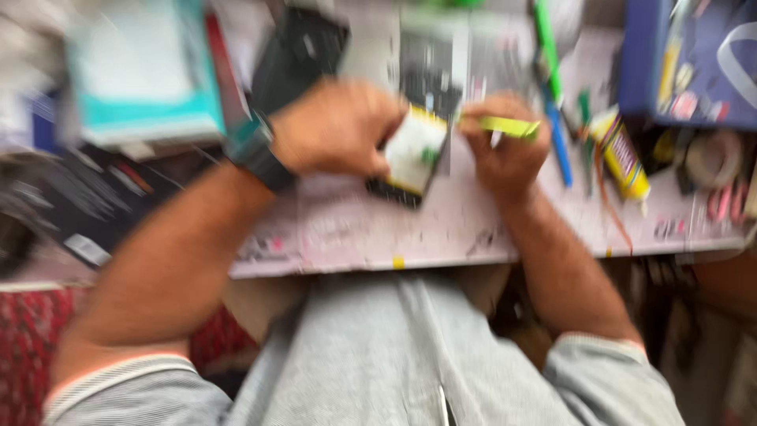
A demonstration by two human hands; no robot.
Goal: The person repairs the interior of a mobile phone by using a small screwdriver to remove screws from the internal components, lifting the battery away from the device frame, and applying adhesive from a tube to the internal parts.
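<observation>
Near the front edge of the cluttered worktop, left hand is gripping a small white-and-green circuit board, right hand pinching a yellow-green tool just beside it; steadying the board seems wise.

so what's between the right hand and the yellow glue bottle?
In the head view, a blue pen lies on the worktop between the right hand and the yellow glue bottle.

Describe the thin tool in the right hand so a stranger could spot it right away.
Start at the pale work board across the lap, then find the right hand near its middle. The yellow-green tool juts from those fingers; unlike the blue and green pens lying beside it, it is held.
</observation>
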